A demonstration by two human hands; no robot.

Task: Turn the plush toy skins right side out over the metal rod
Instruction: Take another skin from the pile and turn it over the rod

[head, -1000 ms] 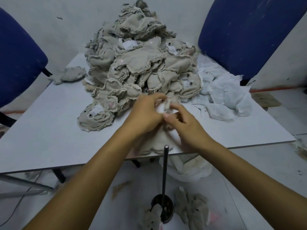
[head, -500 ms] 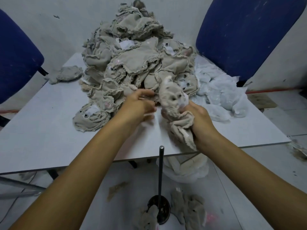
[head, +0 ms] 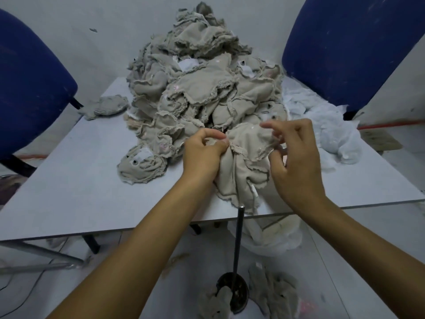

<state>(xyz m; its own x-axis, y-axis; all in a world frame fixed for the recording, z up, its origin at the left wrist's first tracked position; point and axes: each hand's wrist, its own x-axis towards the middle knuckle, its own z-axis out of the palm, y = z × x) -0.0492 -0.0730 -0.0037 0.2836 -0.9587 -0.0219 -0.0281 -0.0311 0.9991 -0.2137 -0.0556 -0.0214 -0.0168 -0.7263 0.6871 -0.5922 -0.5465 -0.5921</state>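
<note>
White walls and two blue chairs (head: 349, 49) frame a grey table (head: 76, 185) on which a tall pile of beige skins (head: 202, 88) is heaped, seams and raw edges out, so most of the work is judged to be left. One more skin (head: 108, 107) lies apart at the far left of the table, and white fabric pieces (head: 331, 132) are bunched at the right. A single inside-out skin (head: 243, 162) is held up at the near table edge, just above the tip of the metal rod (head: 238, 245), which stands upright on a dark round base (head: 234, 293) on the floor. The left hand (head: 202, 155) is closed on the skin's left side, thumb and fingers pinching a fold. The right hand (head: 296, 162) is curled at the skin's frilled right edge, fingertips pinching the fabric. The skin is not yet seen threaded onto the rod; the opening appears to be being sought. A few skins (head: 273, 295) lie on the floor by the base, and a filled white bag (head: 271, 236) sits under the table; whether these are finished pieces cannot be told for certain.
</note>
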